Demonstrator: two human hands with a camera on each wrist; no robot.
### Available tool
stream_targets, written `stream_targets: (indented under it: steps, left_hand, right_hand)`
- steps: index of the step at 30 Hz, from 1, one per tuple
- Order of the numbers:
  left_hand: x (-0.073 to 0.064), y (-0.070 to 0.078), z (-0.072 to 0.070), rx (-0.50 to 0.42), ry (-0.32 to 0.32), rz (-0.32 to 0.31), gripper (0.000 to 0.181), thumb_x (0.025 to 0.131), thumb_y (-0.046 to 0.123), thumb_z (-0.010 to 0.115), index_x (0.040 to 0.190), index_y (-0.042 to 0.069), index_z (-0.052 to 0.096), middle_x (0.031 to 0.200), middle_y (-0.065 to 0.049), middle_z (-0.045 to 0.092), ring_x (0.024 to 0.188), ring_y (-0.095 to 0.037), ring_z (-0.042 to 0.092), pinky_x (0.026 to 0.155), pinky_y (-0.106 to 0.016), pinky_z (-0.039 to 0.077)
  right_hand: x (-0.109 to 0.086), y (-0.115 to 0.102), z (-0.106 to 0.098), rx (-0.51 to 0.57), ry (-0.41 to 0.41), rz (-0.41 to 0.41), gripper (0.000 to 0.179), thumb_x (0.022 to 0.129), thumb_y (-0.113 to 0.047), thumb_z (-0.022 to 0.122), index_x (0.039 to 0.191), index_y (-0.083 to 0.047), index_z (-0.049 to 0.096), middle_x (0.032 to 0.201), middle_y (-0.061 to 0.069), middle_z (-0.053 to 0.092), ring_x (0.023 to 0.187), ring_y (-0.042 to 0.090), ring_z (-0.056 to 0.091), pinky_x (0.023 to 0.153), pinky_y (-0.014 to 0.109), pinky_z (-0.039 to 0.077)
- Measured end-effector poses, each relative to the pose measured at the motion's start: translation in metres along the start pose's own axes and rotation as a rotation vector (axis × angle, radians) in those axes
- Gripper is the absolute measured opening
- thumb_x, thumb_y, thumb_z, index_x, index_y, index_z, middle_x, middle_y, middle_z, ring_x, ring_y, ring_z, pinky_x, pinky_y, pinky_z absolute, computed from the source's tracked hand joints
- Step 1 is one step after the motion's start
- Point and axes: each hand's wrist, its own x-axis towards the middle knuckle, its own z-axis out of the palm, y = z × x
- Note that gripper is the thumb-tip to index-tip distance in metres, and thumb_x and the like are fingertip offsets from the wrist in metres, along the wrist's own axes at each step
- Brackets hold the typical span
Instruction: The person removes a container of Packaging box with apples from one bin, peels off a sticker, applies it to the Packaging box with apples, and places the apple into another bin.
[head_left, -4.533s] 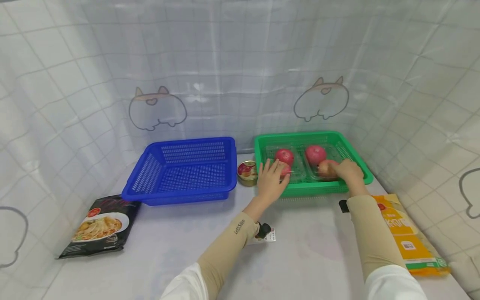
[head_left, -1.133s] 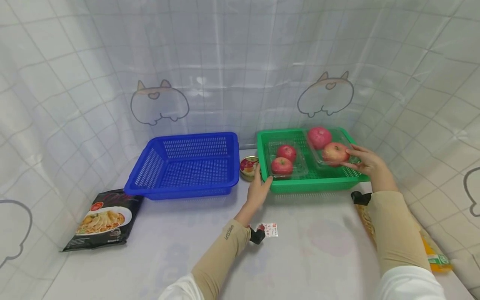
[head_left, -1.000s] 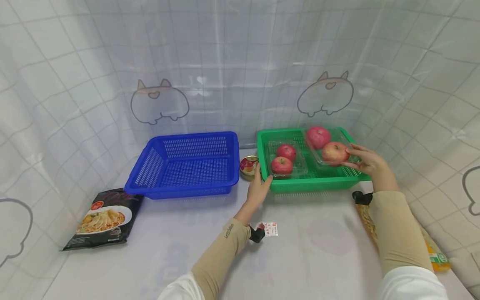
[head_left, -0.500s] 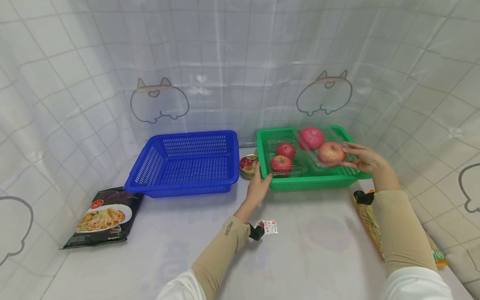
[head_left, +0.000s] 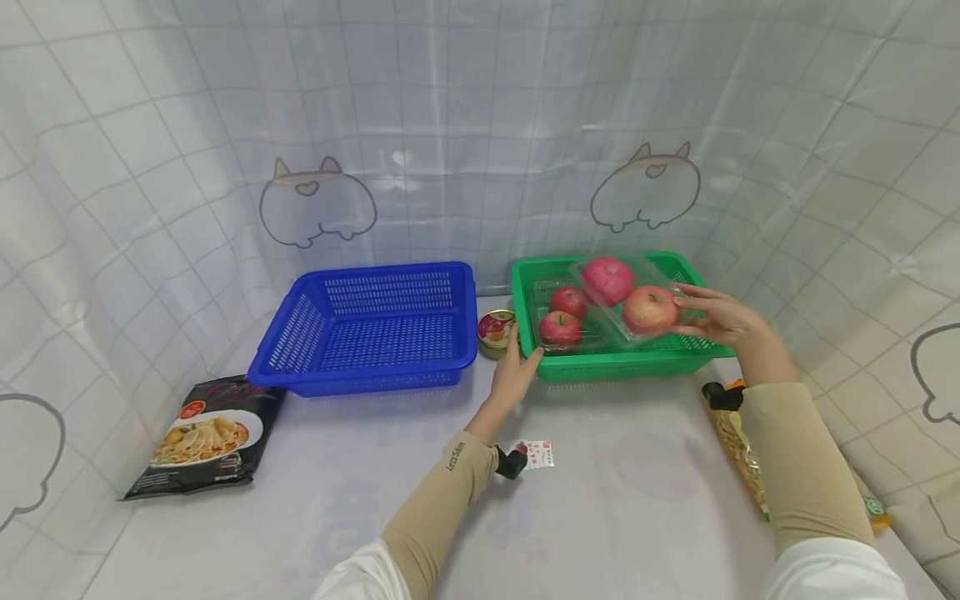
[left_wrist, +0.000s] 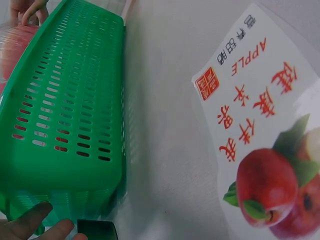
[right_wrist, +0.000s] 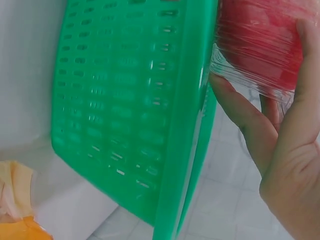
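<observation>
My left hand (head_left: pixel 512 379) is at the near left corner of the green basket (head_left: pixel 630 364), thumb at its front rim and fingers along the left side. In the left wrist view, fingertips (left_wrist: pixel 37 220) show beside the basket's corner wall. With my right hand (head_left: pixel 723 321) I grip the right end of a film-wrapped clear tray of apples (head_left: pixel 651 310), tilted above the basket. The right wrist view shows thumb and fingers around the wrapped apple (right_wrist: pixel 260 45) next to the rim. A second clear tray of apples (head_left: pixel 561 329) lies in the basket's left part.
A blue basket (head_left: pixel 363 387) stands to the left. Between the baskets sits a round can (head_left: pixel 495 329). A black noodle packet (head_left: pixel 210 437) lies far left, a yellow-orange packet (head_left: pixel 738 442) under the right forearm. An apple card (head_left: pixel 538 454) lies in front.
My right hand lifted the right tray of apples from the basket, then moved it left over the other tray. My left hand went from the left tray to the basket's corner and stayed there.
</observation>
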Motion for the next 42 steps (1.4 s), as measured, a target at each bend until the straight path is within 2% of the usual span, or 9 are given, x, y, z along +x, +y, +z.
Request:
stream_targets:
  steps: [3,5,7,10,15,20,28,37,42]
  left_hand:
    - [0.000,-0.001,-0.002,0.014,-0.010,0.005,0.071,0.093,0.040,0.047,0.149,0.016,0.010,0.148,-0.017,0.029,0.127,-0.038,0.038,0.101,-0.053,0.033]
    - [0.000,0.000,-0.003,0.021,-0.016,0.005,0.071,0.093,0.040,0.047,0.149,0.017,0.010,0.148,-0.016,0.027,0.128,-0.038,0.036,0.102,-0.053,0.031]
    - [0.001,0.000,-0.005,0.024,-0.024,0.004,0.071,0.093,0.040,0.047,0.149,0.017,0.010,0.149,-0.016,0.027,0.129,-0.037,0.035,0.102,-0.053,0.031]
    - [0.001,0.002,-0.007,0.017,-0.034,0.003,0.071,0.094,0.041,0.046,0.149,0.017,0.010,0.148,-0.016,0.028,0.129,-0.036,0.035,0.102,-0.052,0.031]
    - [0.000,0.005,-0.011,-0.017,-0.037,0.001,0.069,0.094,0.041,0.045,0.149,0.016,0.012,0.145,-0.018,0.034,0.130,-0.035,0.035,0.103,-0.052,0.030]
    - [-0.002,0.006,-0.015,-0.029,-0.009,0.009,0.070,0.093,0.046,0.045,0.149,0.017,0.013,0.149,-0.013,0.027,0.134,-0.033,0.029,0.105,-0.052,0.027]
    - [-0.012,0.019,-0.017,-0.055,0.118,0.079,0.062,0.095,0.042,0.043,0.148,0.017,0.020,0.151,-0.010,0.023,0.137,-0.029,0.022,0.108,-0.051,0.021]
    - [-0.035,0.036,-0.018,-0.328,0.115,0.114,0.066,0.095,0.045,0.043,0.148,0.016,0.017,0.146,-0.013,0.033,0.132,-0.027,0.033,0.105,-0.046,0.031]
    - [-0.045,0.042,-0.021,-0.452,0.104,0.087,0.073,0.092,0.046,0.046,0.148,0.013,0.012,0.136,-0.016,0.040,0.124,-0.029,0.042,0.098,-0.048,0.038]
  right_hand:
    - [-0.002,0.000,0.005,-0.032,-0.014,-0.001,0.074,0.094,-0.009,0.051,0.149,-0.022,0.004,0.152,0.000,-0.021,0.139,0.032,0.008,0.082,0.026,0.050]
    - [-0.004,0.001,0.009,-0.036,-0.021,-0.006,0.073,0.094,-0.009,0.052,0.150,-0.022,0.007,0.154,0.001,-0.014,0.132,0.032,0.030,0.081,0.027,0.051]
    - [-0.005,0.002,0.014,-0.021,-0.031,-0.018,0.067,0.093,-0.009,0.052,0.148,-0.024,0.016,0.154,0.002,-0.002,0.115,0.026,0.050,0.080,0.028,0.052]
    - [-0.007,0.004,0.021,-0.003,-0.051,-0.041,0.052,0.093,-0.008,0.053,0.140,-0.023,0.035,0.141,0.005,0.022,0.089,0.018,0.061,0.078,0.030,0.053]
    - [-0.009,0.007,0.035,0.008,-0.080,-0.060,0.046,0.094,-0.005,0.050,0.136,-0.019,0.036,0.123,0.000,0.034,0.085,0.018,0.063,0.076,0.029,0.053]
    - [-0.009,0.010,0.048,-0.016,-0.098,-0.055,0.060,0.095,-0.005,0.047,0.146,-0.015,0.018,0.129,0.002,0.030,0.085,0.018,0.063,0.074,0.028,0.054]
    - [-0.010,0.017,0.066,-0.005,-0.140,-0.056,0.066,0.095,-0.004,0.046,0.149,-0.014,0.010,0.141,0.010,0.017,0.086,0.019,0.063,0.077,0.029,0.053]
    - [-0.017,0.027,0.098,-0.020,-0.121,-0.052,0.065,0.095,-0.005,0.046,0.149,-0.014,0.011,0.128,0.009,0.031,0.084,0.017,0.062,0.072,0.026,0.054]
    - [-0.022,0.034,0.119,-0.007,-0.085,-0.061,0.066,0.094,-0.005,0.049,0.149,-0.015,0.014,0.126,0.009,0.035,0.081,0.016,0.063,0.069,0.026,0.054]
